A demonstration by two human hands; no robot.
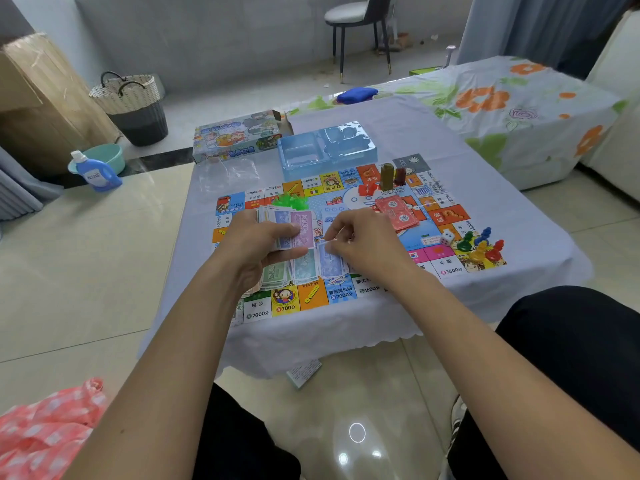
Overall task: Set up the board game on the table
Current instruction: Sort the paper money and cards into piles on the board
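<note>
A colourful game board (446,216) lies flat on the small table. My left hand (258,245) grips a fanned stack of paper money (294,230) with a pink 5000 note on top. My right hand (363,242) pinches the edge of a blue note (330,263) over the board. Green (275,273) and teal (306,268) note piles lie beside it. Red cards (396,211), green houses (290,201), red houses (367,189), a die (447,237) and several coloured pawns (479,245) rest on the board.
The blue plastic insert tray (294,164) and the game box (239,136) stand at the table's far edge, with a clear bag (227,173) beside them. A booklet (304,372) lies on the floor under the table's near edge. A flowered covered table (519,109) is at right.
</note>
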